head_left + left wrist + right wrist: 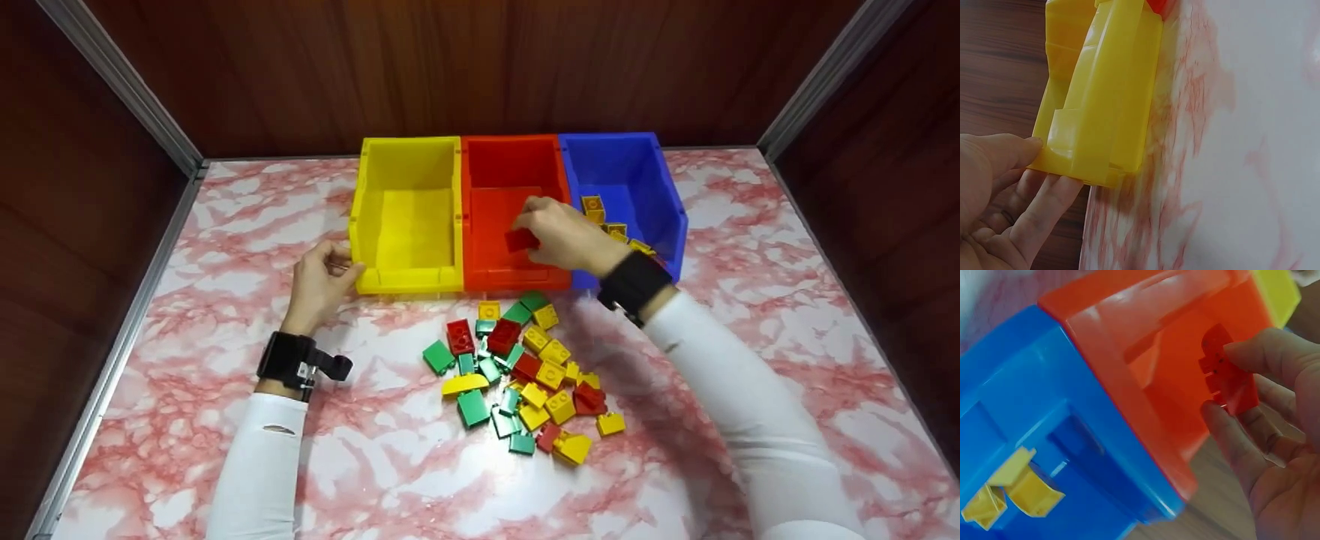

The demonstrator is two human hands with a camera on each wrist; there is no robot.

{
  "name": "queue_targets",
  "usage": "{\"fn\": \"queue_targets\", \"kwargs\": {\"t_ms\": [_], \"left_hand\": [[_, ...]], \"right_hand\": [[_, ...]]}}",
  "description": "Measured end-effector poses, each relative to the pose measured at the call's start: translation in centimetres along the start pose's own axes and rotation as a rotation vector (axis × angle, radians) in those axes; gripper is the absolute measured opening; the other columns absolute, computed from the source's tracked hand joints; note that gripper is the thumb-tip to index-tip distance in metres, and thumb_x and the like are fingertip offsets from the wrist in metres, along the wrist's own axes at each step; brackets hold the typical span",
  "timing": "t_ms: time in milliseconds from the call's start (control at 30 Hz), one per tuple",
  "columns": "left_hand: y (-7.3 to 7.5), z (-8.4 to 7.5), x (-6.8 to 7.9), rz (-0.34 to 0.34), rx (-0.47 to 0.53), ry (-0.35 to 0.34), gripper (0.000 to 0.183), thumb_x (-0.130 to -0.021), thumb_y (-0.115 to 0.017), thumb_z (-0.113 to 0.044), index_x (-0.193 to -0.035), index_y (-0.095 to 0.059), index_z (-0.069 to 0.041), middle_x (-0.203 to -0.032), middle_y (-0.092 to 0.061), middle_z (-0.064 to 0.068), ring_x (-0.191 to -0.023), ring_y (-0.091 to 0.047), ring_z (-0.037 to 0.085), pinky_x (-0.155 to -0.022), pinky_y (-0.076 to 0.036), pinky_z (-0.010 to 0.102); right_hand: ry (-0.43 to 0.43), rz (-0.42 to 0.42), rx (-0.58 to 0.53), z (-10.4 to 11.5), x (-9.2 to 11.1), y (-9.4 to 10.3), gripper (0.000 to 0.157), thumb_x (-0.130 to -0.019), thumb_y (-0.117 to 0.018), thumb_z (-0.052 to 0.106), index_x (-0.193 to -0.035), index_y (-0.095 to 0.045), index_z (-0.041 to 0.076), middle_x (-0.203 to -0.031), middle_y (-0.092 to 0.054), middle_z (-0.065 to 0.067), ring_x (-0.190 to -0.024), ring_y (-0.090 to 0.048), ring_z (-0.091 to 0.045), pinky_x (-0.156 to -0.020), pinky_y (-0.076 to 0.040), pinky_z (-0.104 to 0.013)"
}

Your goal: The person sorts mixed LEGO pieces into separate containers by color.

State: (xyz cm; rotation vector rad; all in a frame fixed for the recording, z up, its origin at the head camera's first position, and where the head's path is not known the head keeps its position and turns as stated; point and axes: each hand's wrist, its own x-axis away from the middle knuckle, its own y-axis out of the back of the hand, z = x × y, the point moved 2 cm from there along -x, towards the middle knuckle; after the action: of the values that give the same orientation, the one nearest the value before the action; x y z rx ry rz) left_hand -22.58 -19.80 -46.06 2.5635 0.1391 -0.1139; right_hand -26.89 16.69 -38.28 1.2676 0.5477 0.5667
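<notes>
My right hand is over the red bin, pinching a red toy brick between thumb and fingers. In the right wrist view the brick's studs and a few dark dots show. At the front left corner of the yellow bin, my left hand grips the wall, thumb on the rim and fingers against the outside, as the left wrist view shows. Several yellow bricks lie inside the blue bin, partly hidden in the head view by my right wrist.
A loose heap of green bricks, yellow bricks and red bricks lies in front of the bins on the marbled table. The three bins stand side by side near the wooden back wall.
</notes>
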Motion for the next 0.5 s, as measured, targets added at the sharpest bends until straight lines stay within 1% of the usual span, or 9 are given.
{"fn": "queue_targets", "kwargs": {"t_ms": [133,300,400,500], "left_hand": [[0.0,0.0,0.1,0.004,-0.001,0.003,0.021,-0.099,-0.072,-0.011,-0.114,-0.067,0.003,-0.106,-0.070,0.018,-0.088,-0.062,0.014,-0.076,-0.049,0.008],[0.0,0.1,0.0,0.006,0.005,0.008,0.021,-0.099,-0.072,-0.011,-0.114,-0.066,0.003,-0.107,-0.069,0.018,-0.089,-0.061,0.015,-0.076,-0.049,0.009],[0.0,0.0,0.0,0.003,0.007,0.009,0.021,-0.099,-0.072,-0.010,-0.113,-0.066,0.004,-0.106,-0.069,0.018,-0.087,-0.061,0.014,-0.075,-0.050,0.009],[0.1,0.0,0.0,0.003,0.001,0.009,0.021,-0.098,-0.072,-0.010,-0.113,-0.066,0.004,-0.105,-0.069,0.017,-0.086,-0.061,0.013,-0.075,-0.049,0.009]], "right_hand": [[-0.059,0.040,0.041,-0.7,-1.7,-1.1,0.028,-0.089,-0.078,0.000,-0.117,-0.076,-0.001,-0.111,-0.071,-0.022,-0.096,-0.071,-0.037,-0.089,-0.064,-0.047],[-0.114,0.073,0.108,-0.9,-3.1,-2.5,0.017,-0.094,-0.072,0.002,-0.110,-0.077,-0.001,-0.105,-0.074,-0.022,-0.094,-0.074,-0.040,-0.092,-0.064,-0.050],[-0.128,0.087,0.119,-0.9,-3.5,-3.3,0.016,-0.096,-0.070,0.001,-0.110,-0.076,-0.003,-0.104,-0.075,-0.023,-0.094,-0.074,-0.040,-0.093,-0.064,-0.050],[-0.115,0.095,0.121,-0.9,-3.6,-3.9,0.015,-0.097,-0.068,0.001,-0.108,-0.076,-0.004,-0.103,-0.075,-0.025,-0.095,-0.074,-0.041,-0.092,-0.064,-0.051]]}}
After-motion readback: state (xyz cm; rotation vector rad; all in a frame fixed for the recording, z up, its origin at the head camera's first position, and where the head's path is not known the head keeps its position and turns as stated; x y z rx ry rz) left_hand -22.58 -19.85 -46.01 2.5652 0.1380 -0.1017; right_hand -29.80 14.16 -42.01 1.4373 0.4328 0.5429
